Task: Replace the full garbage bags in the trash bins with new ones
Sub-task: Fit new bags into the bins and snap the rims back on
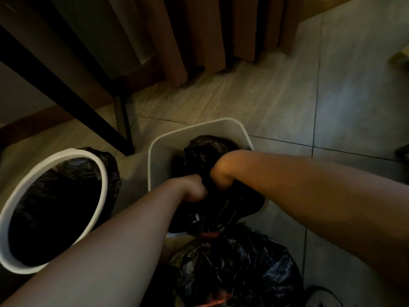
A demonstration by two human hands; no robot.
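Both forearms reach forward and down into the square white bin (199, 129) at the floor's centre. The left hand (195, 189) and right hand (219, 173) meet wrist-deep in its black bag (207, 149); the plastic hides the fingers, so their grip cannot be told. The right wrist bends sharply down. A lined round bin (13, 210) stands at nine o'clock, and a tied full bag (239, 264) lies at six o'clock.

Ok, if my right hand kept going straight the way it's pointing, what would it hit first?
The black bag in the square bin: your right hand points down into it and seems to grip it. Past the plastic, likely the bin's floor; depth is unclear.
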